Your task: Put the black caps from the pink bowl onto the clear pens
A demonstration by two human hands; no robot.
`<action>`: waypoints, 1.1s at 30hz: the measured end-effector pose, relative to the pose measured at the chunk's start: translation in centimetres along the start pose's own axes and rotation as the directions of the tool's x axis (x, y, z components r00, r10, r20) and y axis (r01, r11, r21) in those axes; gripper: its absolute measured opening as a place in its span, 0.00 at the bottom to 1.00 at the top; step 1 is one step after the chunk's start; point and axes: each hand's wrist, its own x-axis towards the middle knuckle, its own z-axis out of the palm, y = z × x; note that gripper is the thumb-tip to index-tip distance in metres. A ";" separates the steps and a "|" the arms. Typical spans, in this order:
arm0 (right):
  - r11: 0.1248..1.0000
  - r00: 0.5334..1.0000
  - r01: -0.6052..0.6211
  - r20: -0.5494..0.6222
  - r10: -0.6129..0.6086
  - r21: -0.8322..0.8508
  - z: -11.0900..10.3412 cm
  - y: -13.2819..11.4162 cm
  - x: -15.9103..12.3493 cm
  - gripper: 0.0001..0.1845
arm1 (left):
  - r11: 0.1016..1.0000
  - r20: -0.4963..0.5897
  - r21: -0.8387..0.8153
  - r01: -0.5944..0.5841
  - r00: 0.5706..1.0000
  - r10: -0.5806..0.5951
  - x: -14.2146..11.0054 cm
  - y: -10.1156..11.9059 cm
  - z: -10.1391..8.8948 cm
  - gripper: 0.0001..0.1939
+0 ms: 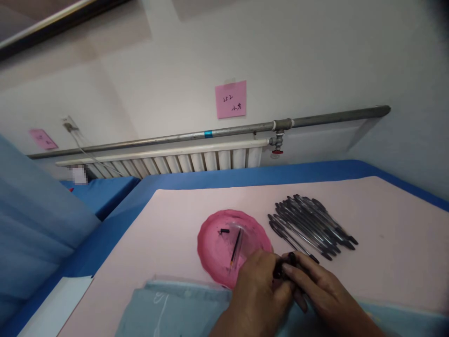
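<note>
Close together at the front edge of the pink plate, my left hand and my right hand are both closed, their fingertips meeting. Small black pen parts show between them; they look like pen caps, though the fingers cover much of them. On the pink plate lie a black pen cap, a thin pen refill with an orange-brown end and a clear pen barrel. Just beyond my right hand is a pile of clear-barrelled black pens, laid side by side and slanting.
A pale pink sheet covers the blue-edged table. Blue-green cloth lies at the near edge, with a white sheet at left. Behind stand a radiator, a pipe and a wall with a pink note. A blue curtain hangs left.
</note>
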 end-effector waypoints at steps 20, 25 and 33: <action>0.934 0.996 0.018 -0.071 -0.046 -0.356 -0.7 0.1 0.6 0.11 | 0.643 -0.060 0.699 0.312 0.922 -0.382 2.6 -3.8 -3.9 0.16; 0.776 0.995 0.080 0.010 -0.095 -0.626 -1.2 1.2 1.1 0.13 | 0.633 -0.054 0.709 0.311 0.919 -0.391 2.7 -3.7 -3.9 0.18; 0.711 0.997 0.081 0.062 -0.053 -0.699 -1.2 1.0 0.8 0.16 | 0.597 -0.120 0.704 0.384 0.893 -0.433 2.9 -3.6 -3.2 0.17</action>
